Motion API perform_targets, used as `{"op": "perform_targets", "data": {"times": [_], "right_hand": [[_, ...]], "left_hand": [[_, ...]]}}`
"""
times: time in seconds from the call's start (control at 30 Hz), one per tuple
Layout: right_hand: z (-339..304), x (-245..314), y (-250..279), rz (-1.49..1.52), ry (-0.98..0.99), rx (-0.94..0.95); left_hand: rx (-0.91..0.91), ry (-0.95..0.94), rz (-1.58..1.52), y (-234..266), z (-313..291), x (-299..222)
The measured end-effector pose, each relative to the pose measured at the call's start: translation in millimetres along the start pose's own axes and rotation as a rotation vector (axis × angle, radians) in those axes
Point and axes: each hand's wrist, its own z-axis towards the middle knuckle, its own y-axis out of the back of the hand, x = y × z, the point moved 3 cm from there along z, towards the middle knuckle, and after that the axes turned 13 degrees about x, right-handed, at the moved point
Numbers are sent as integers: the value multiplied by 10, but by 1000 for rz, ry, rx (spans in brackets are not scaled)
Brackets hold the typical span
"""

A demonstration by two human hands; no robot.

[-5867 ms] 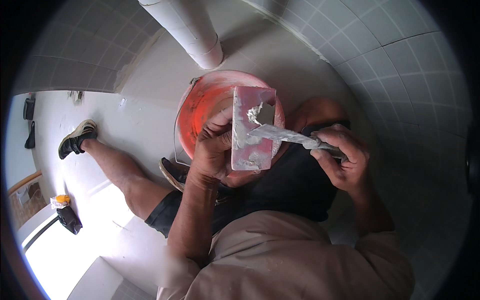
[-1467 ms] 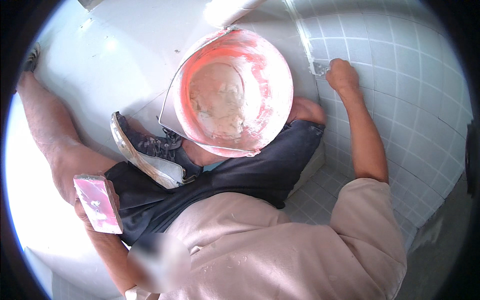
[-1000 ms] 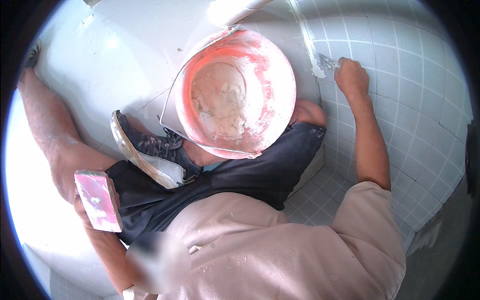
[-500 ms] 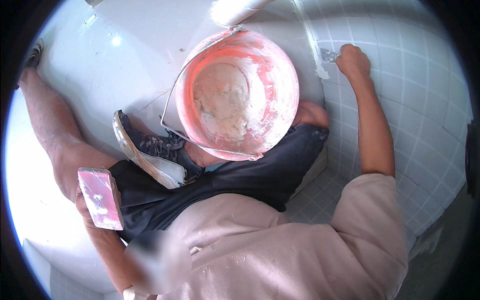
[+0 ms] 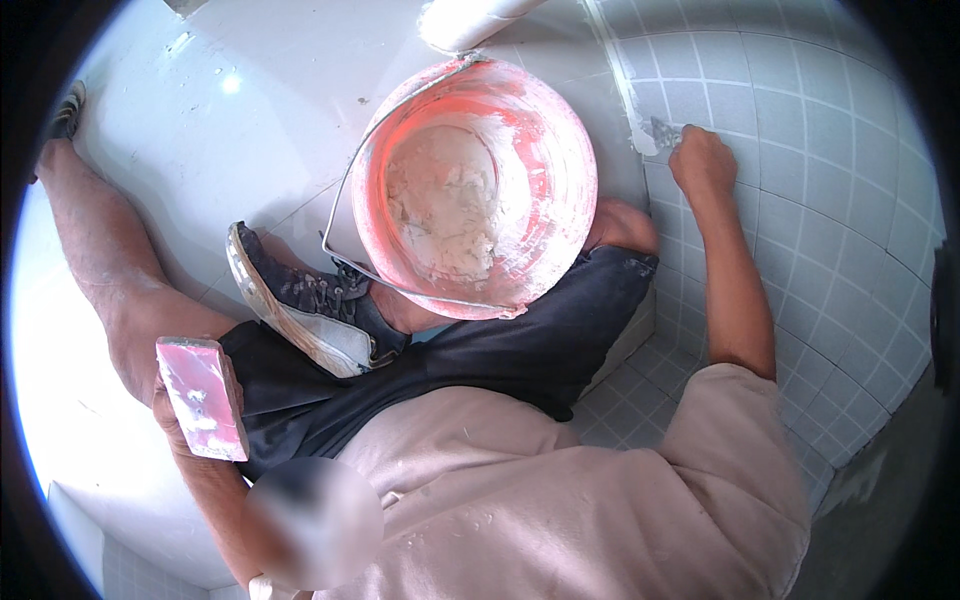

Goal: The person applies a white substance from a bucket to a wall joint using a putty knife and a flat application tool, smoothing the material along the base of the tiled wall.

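Observation:
My right hand [image 5: 704, 162] is closed around a small putty knife [image 5: 664, 134]. Its blade is against the tiled wall, beside the lower end of a white paste strip [image 5: 626, 92] that runs along the corner joint. My left hand [image 5: 170, 418] grips a pink rectangular board [image 5: 202, 398] from behind, and most of its fingers are hidden there. White smears mark the board's face. Between my legs stands a red bucket [image 5: 545, 185] coated in dried white residue, with off-white paste [image 5: 440, 215] at its bottom.
The bucket's wire handle [image 5: 345, 195] hangs down its left side. A white pipe [image 5: 480, 20] lies beyond the bucket. Grey tiles [image 5: 780, 120] cover the wall on the right. My bent leg with a dark shoe [image 5: 300, 295] rests close to the bucket.
My right hand and the putty knife have moved down along the corner joint, toward me. The left hand, board and bucket have hardly moved.

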Motion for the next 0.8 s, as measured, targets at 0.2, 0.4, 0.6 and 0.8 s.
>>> {"op": "perform_targets", "data": {"times": [0.2, 0.4, 0.6, 0.8], "right_hand": [[139, -113, -394, 78, 64, -78], [-33, -194, -548, 101, 8, -79], [-79, -433, -887, 500, 127, -227], [738, -118, -1890, 903, 413, -191]], "left_hand": [[-68, -9, -8, -30, 45, -15], [-150, -25, -19, -107, 40, 10], [-176, -13, -30, -364, 161, 23], [42, -10, 131, -377, 1, 27]]}}
